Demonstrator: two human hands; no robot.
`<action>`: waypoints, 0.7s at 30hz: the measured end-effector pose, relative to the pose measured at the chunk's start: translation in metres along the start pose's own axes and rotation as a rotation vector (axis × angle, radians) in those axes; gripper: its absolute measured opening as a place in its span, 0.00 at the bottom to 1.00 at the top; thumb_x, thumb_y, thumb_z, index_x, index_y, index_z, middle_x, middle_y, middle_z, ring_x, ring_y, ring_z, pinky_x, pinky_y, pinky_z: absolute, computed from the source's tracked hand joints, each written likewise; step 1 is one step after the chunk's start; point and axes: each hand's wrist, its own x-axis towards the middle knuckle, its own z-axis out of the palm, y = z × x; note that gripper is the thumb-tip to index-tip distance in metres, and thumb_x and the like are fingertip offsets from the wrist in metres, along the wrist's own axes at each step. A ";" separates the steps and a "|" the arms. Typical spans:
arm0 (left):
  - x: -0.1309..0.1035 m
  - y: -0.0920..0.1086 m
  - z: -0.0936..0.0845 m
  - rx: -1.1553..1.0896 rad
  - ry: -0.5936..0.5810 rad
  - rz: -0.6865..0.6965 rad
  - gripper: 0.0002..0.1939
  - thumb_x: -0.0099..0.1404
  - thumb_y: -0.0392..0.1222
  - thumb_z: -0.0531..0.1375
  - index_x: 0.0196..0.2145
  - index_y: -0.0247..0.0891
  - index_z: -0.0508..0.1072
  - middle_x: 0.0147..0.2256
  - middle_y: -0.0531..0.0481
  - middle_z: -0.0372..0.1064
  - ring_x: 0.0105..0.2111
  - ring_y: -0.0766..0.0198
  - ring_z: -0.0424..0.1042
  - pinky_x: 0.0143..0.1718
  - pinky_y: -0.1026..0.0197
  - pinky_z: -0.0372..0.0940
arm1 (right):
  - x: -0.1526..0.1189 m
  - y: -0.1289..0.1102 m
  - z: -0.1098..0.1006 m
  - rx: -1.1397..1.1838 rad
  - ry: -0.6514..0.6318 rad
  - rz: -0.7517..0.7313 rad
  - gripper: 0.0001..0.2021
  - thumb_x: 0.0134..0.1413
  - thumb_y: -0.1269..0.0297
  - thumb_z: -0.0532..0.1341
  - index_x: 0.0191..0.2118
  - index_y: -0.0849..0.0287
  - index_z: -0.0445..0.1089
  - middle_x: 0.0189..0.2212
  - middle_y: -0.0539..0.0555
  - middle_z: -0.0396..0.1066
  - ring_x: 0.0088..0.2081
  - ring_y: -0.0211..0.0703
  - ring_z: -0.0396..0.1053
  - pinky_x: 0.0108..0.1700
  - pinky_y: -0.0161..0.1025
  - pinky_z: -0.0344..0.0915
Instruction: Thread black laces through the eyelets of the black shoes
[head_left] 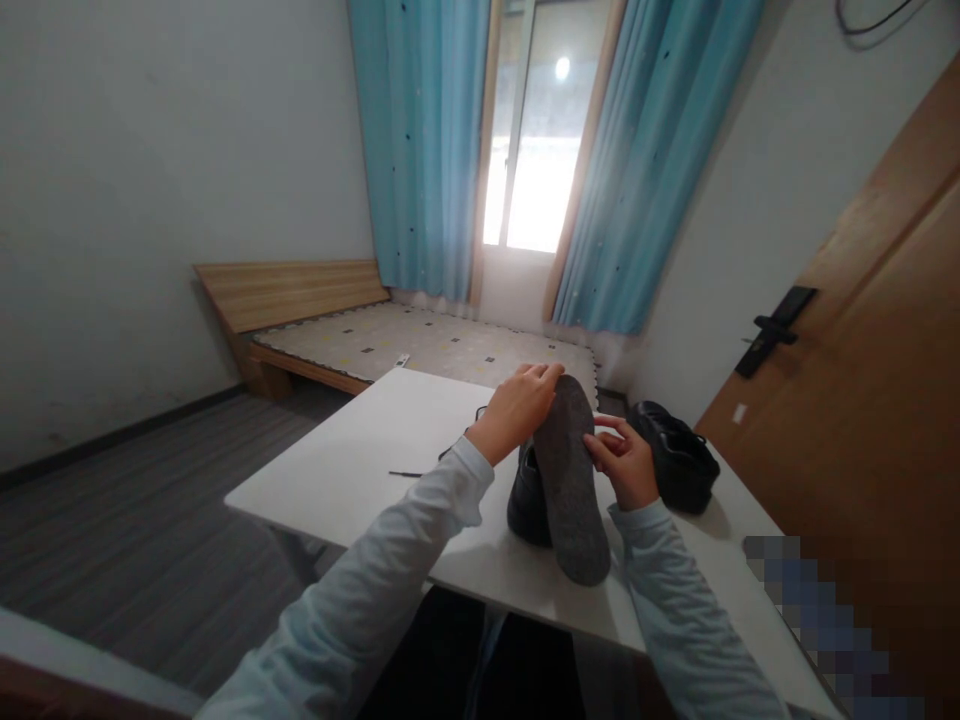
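A grey insole [574,490] is held up over the white table, its wide end toward the window and its other end near the table's front edge. My left hand [517,405] grips its upper left edge with bent fingers. On the right edge my right hand [624,458] pinches it between thumb and fingers. Behind the insole stands a black shoe [529,500], partly hidden by it. A second black shoe [676,458] rests on the table to the right of my right hand.
On the white table [322,470], a thin dark lace-like item [405,473] lies left of my left forearm. Beyond the table is a bed [435,340] below the window. A wooden door [862,400] stands close on the right.
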 end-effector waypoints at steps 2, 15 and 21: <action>0.004 -0.004 0.004 -0.001 -0.046 0.000 0.15 0.64 0.33 0.51 0.50 0.37 0.60 0.42 0.45 0.69 0.44 0.61 0.69 0.42 0.61 0.65 | -0.001 0.000 0.001 -0.019 -0.011 -0.009 0.16 0.40 0.59 0.66 0.36 0.60 0.65 0.13 0.41 0.61 0.15 0.29 0.54 0.17 0.30 0.51; 0.000 -0.017 0.006 -0.060 -0.140 0.006 0.13 0.62 0.33 0.54 0.44 0.41 0.69 0.39 0.47 0.73 0.41 0.61 0.72 0.41 0.61 0.64 | 0.001 0.008 0.000 -0.219 0.041 -0.109 0.12 0.47 0.55 0.61 0.32 0.59 0.70 0.22 0.48 0.66 0.18 0.32 0.57 0.19 0.31 0.52; -0.004 -0.023 0.010 -0.188 -0.163 0.049 0.12 0.60 0.31 0.55 0.40 0.40 0.72 0.36 0.49 0.74 0.36 0.64 0.72 0.39 0.64 0.64 | 0.003 0.009 -0.003 -0.354 0.050 -0.148 0.12 0.50 0.55 0.59 0.32 0.59 0.72 0.26 0.51 0.69 0.22 0.34 0.59 0.21 0.32 0.54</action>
